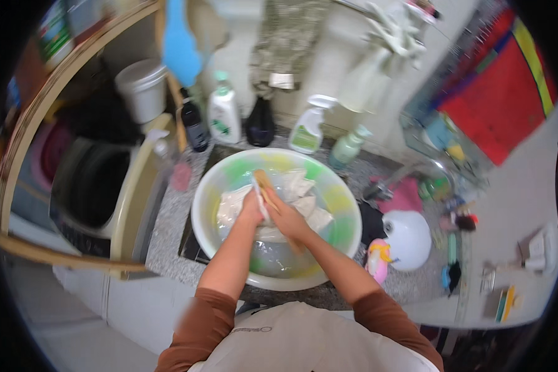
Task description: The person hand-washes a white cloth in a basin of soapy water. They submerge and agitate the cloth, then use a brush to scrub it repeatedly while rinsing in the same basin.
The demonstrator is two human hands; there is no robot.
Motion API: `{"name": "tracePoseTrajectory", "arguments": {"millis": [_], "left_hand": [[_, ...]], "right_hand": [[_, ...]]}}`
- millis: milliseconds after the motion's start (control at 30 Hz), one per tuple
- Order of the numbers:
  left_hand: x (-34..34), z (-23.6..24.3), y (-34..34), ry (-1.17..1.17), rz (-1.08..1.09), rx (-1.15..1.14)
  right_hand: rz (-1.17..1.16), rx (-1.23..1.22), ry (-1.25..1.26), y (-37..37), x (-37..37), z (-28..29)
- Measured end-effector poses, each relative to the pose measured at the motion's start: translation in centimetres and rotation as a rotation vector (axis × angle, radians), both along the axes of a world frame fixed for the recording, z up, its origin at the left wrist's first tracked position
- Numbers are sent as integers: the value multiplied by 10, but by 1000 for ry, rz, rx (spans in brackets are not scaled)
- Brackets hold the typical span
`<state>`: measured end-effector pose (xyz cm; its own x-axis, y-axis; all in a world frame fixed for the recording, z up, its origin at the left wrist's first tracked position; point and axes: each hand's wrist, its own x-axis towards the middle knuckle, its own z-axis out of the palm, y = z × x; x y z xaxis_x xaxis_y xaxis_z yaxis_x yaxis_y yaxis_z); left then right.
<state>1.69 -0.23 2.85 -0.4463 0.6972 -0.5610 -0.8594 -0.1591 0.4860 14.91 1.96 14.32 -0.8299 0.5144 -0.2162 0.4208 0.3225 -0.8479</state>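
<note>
A large pale basin with green and yellow patches holds water and a soaked white cloth. Both my hands are inside it, close together near the middle. My left hand is closed on a fold of the cloth. Against that fold, my right hand is closed around a long tan piece that looks like a wooden brush. One end sticks out beyond my fingers, and a blurred brown part shows below my right wrist. Its bristles, if any, are hidden. More cloth floats to the right of my hands.
Behind the basin stand a white bottle, a dark bottle, a spray bottle and a green pump bottle. A faucet and a white round bowl-like thing are at right. An open washing machine is at left.
</note>
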Motion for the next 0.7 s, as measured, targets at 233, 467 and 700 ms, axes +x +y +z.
{"name": "tracePoseTrajectory", "arguments": {"millis": [233, 467, 700], "left_hand": [[-15, 40, -10, 75, -54, -22], [-23, 33, -12, 181, 41, -194], [21, 58, -15, 511, -399, -179]], "right_hand": [[-19, 13, 98, 49, 17, 41], [-13, 353, 110, 48, 76, -24], [-269, 864, -184, 118, 164, 25]]}}
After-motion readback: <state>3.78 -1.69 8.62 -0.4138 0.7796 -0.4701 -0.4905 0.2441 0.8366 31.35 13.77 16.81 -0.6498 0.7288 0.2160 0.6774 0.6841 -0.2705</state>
